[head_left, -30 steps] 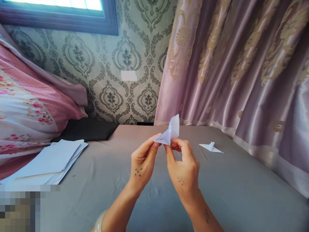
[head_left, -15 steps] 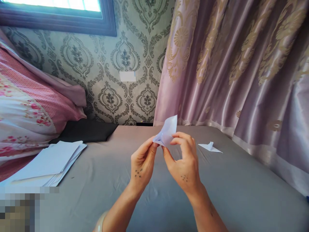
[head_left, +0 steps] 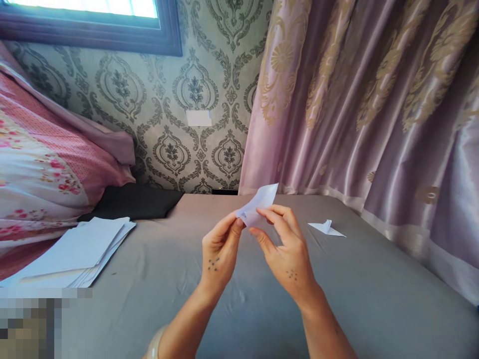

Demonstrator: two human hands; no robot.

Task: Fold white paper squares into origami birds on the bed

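Note:
A partly folded sheet of white paper [head_left: 262,198] is held up above the grey-covered surface, one pointed corner rising to the upper right. My left hand [head_left: 220,244] pinches its lower left end between thumb and fingers. On the paper's right side, my right hand [head_left: 288,247] has its index finger against the face and its thumb near the lower edge, closed lightly on it. Some folds near the left fingertips are too small to make out. To the right lies a folded white paper piece [head_left: 327,228] with a small upright part in its middle.
A stack of white paper sheets [head_left: 78,249] lies at the left, with a folded black cloth [head_left: 130,202] behind it. The grey sheet [head_left: 179,309] covers the flat surface. Purple curtains [head_left: 337,109] hang at the right; floral fabric [head_left: 45,174] drapes at the left.
The paper's raised corner has tipped lower and to the right. My right index finger has moved left along the paper, while my left hand keeps its pinch.

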